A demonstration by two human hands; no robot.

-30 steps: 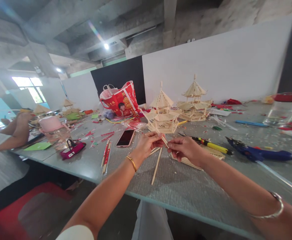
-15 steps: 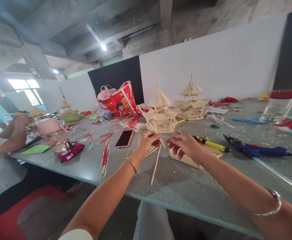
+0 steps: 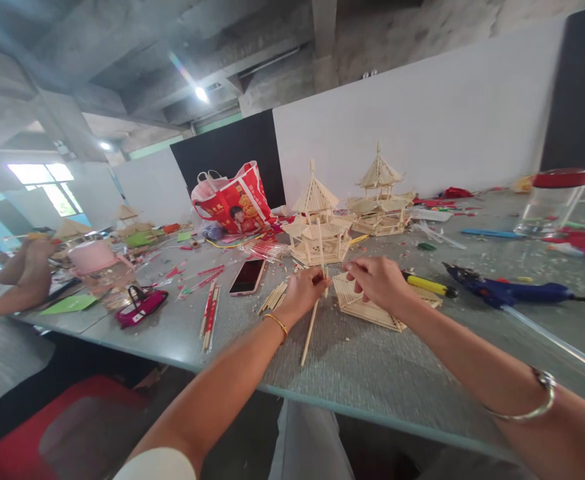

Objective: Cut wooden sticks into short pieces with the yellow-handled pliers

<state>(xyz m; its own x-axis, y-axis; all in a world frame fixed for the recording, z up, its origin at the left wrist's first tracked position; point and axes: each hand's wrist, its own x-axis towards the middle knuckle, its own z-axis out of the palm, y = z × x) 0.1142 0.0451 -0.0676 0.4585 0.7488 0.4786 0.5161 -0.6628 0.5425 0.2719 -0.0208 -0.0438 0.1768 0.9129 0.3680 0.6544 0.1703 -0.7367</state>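
Note:
My left hand [image 3: 299,295] is closed, pinching a thin wooden stick [image 3: 321,243] that stands nearly upright. Just to its right, my right hand [image 3: 379,283] has its thumb and fingers drawn together; whatever lies between the tips is too small to make out. Under the right hand is a flat wooden-stick panel [image 3: 367,312], partly covered by it. Another stick [image 3: 309,339] lies on the table below my left hand, and a group of short sticks [image 3: 272,299] rests left of it. Behind the hands stands a wooden pagoda model [image 3: 305,233].
A second pagoda model [image 3: 379,193] stands at the back. Rightward lie a yellow-handled tool [image 3: 426,285], a blue glue gun [image 3: 527,293] and a clear jar [image 3: 547,210]. A phone [image 3: 247,277], red-wrapped sticks [image 3: 209,317] and a red bag [image 3: 235,200] are leftward. Another person's arm [image 3: 35,273] shows far left.
The stick in my left hand has swung from leaning left to nearly upright, and that hand has moved slightly right. My right hand's fingers have drawn closer together.

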